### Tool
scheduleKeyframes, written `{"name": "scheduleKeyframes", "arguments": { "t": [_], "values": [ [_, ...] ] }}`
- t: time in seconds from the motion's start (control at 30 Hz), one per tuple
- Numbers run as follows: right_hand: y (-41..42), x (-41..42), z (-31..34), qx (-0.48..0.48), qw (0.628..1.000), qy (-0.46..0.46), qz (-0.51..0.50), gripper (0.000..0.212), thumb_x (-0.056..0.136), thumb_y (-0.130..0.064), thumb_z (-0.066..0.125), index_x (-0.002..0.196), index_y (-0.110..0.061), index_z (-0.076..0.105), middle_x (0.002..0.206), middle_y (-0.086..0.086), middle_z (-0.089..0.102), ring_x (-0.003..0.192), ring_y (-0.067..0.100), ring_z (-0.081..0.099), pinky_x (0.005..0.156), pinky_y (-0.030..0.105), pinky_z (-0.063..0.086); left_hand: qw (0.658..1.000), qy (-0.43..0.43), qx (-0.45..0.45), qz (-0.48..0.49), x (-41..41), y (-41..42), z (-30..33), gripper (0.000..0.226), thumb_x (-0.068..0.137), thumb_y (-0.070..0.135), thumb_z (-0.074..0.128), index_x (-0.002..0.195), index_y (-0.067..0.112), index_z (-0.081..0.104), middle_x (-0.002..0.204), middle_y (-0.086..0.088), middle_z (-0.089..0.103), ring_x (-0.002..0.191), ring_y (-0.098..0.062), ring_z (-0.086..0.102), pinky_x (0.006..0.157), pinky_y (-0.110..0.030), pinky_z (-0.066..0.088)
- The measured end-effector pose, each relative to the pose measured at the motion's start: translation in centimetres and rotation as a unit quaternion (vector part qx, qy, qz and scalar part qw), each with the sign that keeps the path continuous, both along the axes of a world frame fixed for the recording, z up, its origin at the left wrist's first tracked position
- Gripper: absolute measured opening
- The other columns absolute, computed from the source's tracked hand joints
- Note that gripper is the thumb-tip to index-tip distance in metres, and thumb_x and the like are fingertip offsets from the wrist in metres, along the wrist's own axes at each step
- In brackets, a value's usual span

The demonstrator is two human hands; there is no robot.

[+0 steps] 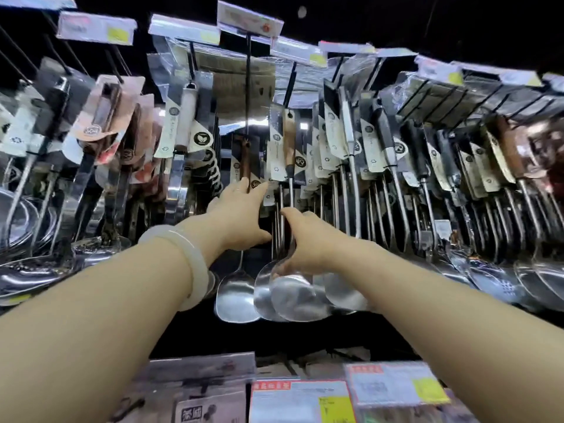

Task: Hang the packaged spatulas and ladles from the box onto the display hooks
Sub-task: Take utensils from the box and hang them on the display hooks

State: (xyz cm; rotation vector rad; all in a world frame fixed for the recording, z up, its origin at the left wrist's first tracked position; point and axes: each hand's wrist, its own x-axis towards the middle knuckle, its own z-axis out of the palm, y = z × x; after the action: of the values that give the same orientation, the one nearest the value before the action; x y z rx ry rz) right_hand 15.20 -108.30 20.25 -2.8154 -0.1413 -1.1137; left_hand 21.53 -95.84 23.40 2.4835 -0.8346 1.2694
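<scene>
Now: both hands among the hanging spatulas

Up at the display, the left hand (pixel 241 215) reaches with fingers extended and loosely spread, its fingertips touching the card packaging of a wooden-handled spatula (pixel 244 166); it grips nothing visible. The right hand (pixel 305 236) curls its fingers round the steel shafts of the centre spatulas (pixel 290 288). These hang upright, long axis vertical, handles up on a black hook (pixel 289 83), blades pointing down. A pale bangle (pixel 192 264) circles the left wrist.
</scene>
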Motion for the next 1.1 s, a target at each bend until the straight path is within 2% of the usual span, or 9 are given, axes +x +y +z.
{"name": "scheduleKeyframes", "arguments": {
  "t": [0.1,0.2,0.3,0.43,0.6,0.73,0.93,1.1],
  "values": [
    [-0.5,-2.3,1.1,-0.036,0.999,-0.021,-0.026,0.097,0.069,-0.027,0.081,0.145,-0.018,0.020,0.142,0.013,0.036,0.128,0.032,0.040,0.106,0.045,0.040,0.999,-0.011,0.026,0.047,-1.6,-0.2,-0.6,0.098,0.079,0.042,0.066,0.147,0.026,-0.002,0.157,-0.012,-0.007,0.145,-0.028,-0.010,0.120,-0.048,0.010],
    [-2.9,-5.2,1.7,-0.064,0.995,-0.037,-0.068,0.093,0.068,-0.027,0.081,0.142,-0.017,0.025,0.140,0.012,0.041,0.129,0.030,0.038,0.107,0.042,0.039,0.999,-0.009,0.034,0.036,-3.7,-1.6,-1.2,0.099,0.078,0.045,0.065,0.147,0.028,-0.003,0.157,-0.011,-0.010,0.145,-0.027,-0.012,0.119,-0.050,0.011],
    [-7.0,-8.8,0.8,-0.067,0.990,-0.017,-0.121,0.103,0.071,-0.031,0.079,0.148,-0.021,0.012,0.152,0.011,0.023,0.141,0.030,0.019,0.115,0.043,0.027,0.999,-0.002,0.048,0.005,-7.1,-4.9,-1.7,0.101,0.077,0.047,0.066,0.146,0.030,-0.006,0.157,-0.010,-0.012,0.145,-0.027,-0.015,0.119,-0.052,0.007],
    [-13.9,-14.6,-1.8,-0.080,0.976,0.003,-0.200,0.112,0.070,-0.039,0.078,0.149,-0.023,0.001,0.151,0.011,0.019,0.141,0.030,0.014,0.116,0.043,0.024,0.995,-0.010,0.090,-0.040,-12.8,-11.8,-2.8,0.103,0.077,0.051,0.064,0.146,0.030,-0.008,0.156,-0.009,-0.017,0.144,-0.027,-0.019,0.118,-0.051,-0.002],
    [-24.4,-24.0,-6.0,-0.083,0.945,0.073,-0.309,0.118,0.069,-0.047,0.076,0.149,-0.023,-0.007,0.158,0.009,0.003,0.146,0.031,0.002,0.117,0.047,0.019,0.984,0.004,0.142,-0.110,-20.1,-23.0,-7.2,0.101,0.078,0.055,0.060,0.147,0.027,-0.009,0.156,-0.010,-0.019,0.143,-0.027,-0.020,0.118,-0.052,-0.002],
    [-32.3,-32.5,-11.1,-0.061,0.919,0.124,-0.370,0.119,0.068,-0.050,0.076,0.148,-0.025,-0.010,0.158,0.010,-0.003,0.146,0.032,0.001,0.117,0.048,0.020,0.971,0.025,0.161,-0.174,-26.4,-32.1,-11.9,0.104,0.076,0.057,0.061,0.147,0.025,-0.008,0.156,-0.011,-0.015,0.144,-0.029,-0.015,0.117,-0.052,0.003],
    [-42.5,-45.2,-18.2,0.006,0.854,0.204,-0.480,0.117,0.070,-0.050,0.074,0.148,-0.025,-0.010,0.158,0.010,0.000,0.146,0.032,0.002,0.117,0.049,0.018,0.926,0.085,0.221,-0.294,-35.8,-45.0,-19.1,0.106,0.076,0.058,0.060,0.146,0.026,-0.012,0.156,-0.009,-0.017,0.144,-0.028,-0.017,0.119,-0.051,0.003],
    [-49.7,-53.9,-21.9,0.065,0.802,0.218,-0.552,0.118,0.069,-0.047,0.076,0.148,-0.026,-0.009,0.157,0.012,0.003,0.145,0.033,0.005,0.116,0.049,0.021,0.877,0.118,0.266,-0.382,-42.6,-55.8,-24.4,0.105,0.076,0.059,0.060,0.146,0.028,-0.012,0.156,-0.008,-0.017,0.145,-0.029,-0.015,0.118,-0.051,0.003]
  ]
}}
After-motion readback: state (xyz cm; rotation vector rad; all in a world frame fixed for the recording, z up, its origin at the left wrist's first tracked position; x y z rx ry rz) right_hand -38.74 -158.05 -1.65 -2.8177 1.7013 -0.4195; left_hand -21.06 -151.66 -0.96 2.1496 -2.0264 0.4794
